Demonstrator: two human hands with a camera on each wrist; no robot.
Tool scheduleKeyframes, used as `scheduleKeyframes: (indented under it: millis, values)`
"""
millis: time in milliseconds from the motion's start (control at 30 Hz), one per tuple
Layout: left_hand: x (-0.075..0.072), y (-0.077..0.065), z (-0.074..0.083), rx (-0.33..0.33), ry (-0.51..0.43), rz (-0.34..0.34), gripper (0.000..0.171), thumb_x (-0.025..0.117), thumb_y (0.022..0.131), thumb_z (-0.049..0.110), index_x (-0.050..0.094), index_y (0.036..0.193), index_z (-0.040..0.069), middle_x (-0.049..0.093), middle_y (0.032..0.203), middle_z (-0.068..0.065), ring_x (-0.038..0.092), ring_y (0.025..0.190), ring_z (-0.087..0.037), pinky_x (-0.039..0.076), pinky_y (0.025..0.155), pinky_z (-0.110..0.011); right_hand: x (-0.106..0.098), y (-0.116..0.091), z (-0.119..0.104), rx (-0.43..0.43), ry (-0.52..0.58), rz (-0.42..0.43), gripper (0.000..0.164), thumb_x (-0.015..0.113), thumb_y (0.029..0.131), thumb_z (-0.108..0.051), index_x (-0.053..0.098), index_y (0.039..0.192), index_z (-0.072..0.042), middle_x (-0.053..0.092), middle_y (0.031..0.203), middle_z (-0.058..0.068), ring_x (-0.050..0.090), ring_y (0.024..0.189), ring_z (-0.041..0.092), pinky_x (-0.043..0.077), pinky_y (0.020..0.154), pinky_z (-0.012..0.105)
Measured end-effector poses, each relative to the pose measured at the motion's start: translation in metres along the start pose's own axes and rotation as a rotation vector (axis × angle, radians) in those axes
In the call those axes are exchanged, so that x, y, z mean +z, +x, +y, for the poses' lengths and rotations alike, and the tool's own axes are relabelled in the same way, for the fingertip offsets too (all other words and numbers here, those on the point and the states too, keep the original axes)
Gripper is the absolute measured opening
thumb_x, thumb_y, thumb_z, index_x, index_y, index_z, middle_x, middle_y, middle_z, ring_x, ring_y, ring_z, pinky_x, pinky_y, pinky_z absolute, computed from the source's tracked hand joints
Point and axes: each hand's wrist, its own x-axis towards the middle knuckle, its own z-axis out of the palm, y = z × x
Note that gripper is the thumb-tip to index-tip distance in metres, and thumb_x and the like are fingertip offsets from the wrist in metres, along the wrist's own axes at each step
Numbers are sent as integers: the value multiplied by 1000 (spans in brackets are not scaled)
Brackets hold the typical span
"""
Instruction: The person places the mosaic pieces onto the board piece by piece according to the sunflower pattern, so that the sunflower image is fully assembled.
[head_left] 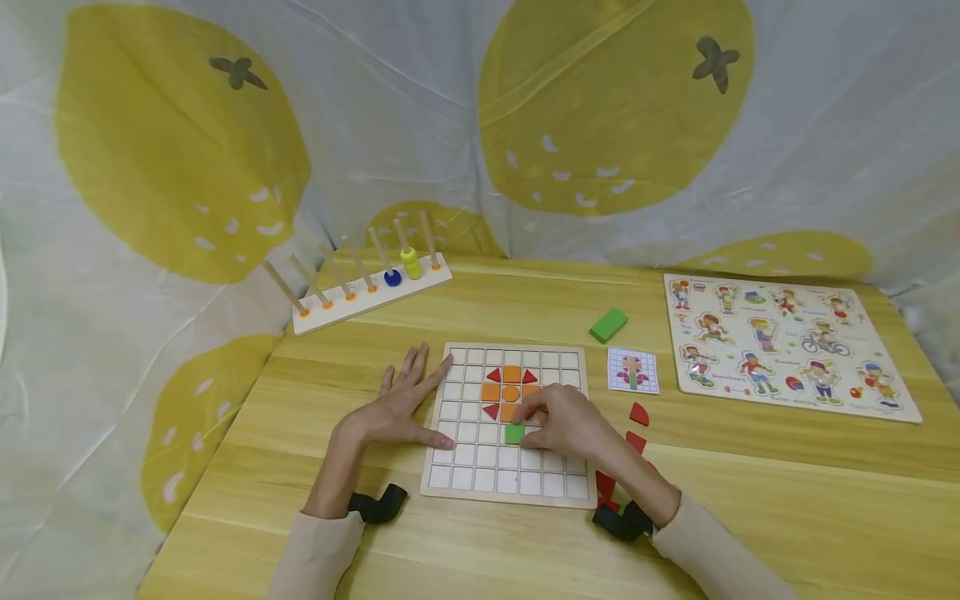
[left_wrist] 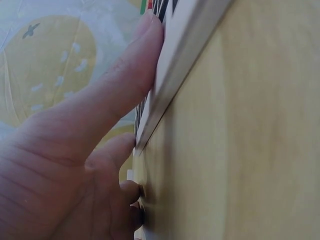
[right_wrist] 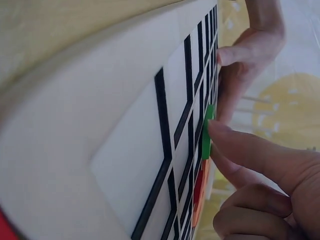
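A wooden grid board [head_left: 450,481] lies on the table, with orange squares [head_left: 512,373], an orange disc [head_left: 511,393] and red triangles [head_left: 491,412] set in its upper middle cells. Just below the orange pieces, my right hand [head_left: 566,423] pinches a green square tile [head_left: 513,434] between thumb and fingers. The right wrist view shows the thumb at the edge of the green tile [right_wrist: 207,132], close over the grid. My left hand [head_left: 401,408] spreads along the board's left side, its thumb [left_wrist: 135,62] and index fingertip resting on the frame.
Several red pieces [head_left: 636,442] lie right of the board, partly under my right forearm. Beyond them are a pattern card [head_left: 632,371], a green block [head_left: 608,325] and a picture puzzle board [head_left: 795,346]. A peg rack [head_left: 337,312] with blue and yellow beads stands at back left.
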Motion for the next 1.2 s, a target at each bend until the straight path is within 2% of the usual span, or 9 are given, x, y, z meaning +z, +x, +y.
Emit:
scheduleKeyframes:
  millis: [200,333,433,567,667,733,833,1000,1200]
  values:
    - [0,1,0,1,11,4,125,88,78,50,8,168,17,-21,171,-23,-20,159,-44,-14,123,-71,3,2,-2,-38,-38,14,19,92,75,-9,82,91,-12,54,62,-4,42,57,10,27,54,20]
    - [0,2,2,15,32,-3,123,86,80,50,7,168,16,-19,172,-22,-21,158,-45,-13,122,-72,5,3,-6,-27,-71,30,20,93,74,-9,82,89,-13,58,65,-4,47,62,12,32,57,23]
    - [0,3,3,19,47,-13,123,85,81,51,5,168,15,-18,172,-20,-22,158,-45,-13,122,-73,7,2,-8,5,-77,42,20,93,73,-9,82,88,-14,67,75,-4,51,70,14,39,62,26]
    - [-1,4,4,15,47,-24,124,85,82,51,4,168,15,-18,173,-18,-23,158,-44,-14,122,-73,7,0,-7,-14,-79,53,19,93,74,-9,82,89,-15,72,85,-3,51,73,13,41,65,26]
    - [0,3,3,19,41,-18,124,85,82,50,4,168,15,-16,174,-17,-24,158,-44,-14,121,-73,6,-1,-4,-54,-71,46,18,91,77,-10,82,92,-15,63,73,-4,45,65,10,34,60,23]
    - [0,3,2,26,36,-10,123,85,82,50,5,168,14,-15,174,-17,-23,158,-45,-15,121,-73,3,-3,-2,-57,-46,28,16,87,81,-12,81,95,-15,52,63,-6,40,59,9,29,56,21]
    - [1,2,0,33,29,0,123,86,81,49,6,168,14,-14,174,-17,-23,158,-45,-15,121,-73,-9,-10,5,-62,-8,5,13,82,87,-17,80,100,-16,39,58,-6,33,55,8,25,54,20]
    - [2,2,-1,42,24,9,124,87,81,48,7,168,13,-13,174,-16,-21,158,-44,-14,124,-69,-35,-32,29,-65,35,-23,15,77,93,-20,79,107,-14,31,57,-8,27,52,6,26,52,21]
    - [2,3,-1,63,14,3,124,87,81,47,5,167,11,-12,175,-15,-20,159,-43,-16,123,-69,-62,-63,64,-11,67,-90,16,81,89,-19,79,104,-15,28,57,-8,25,52,3,29,52,22]
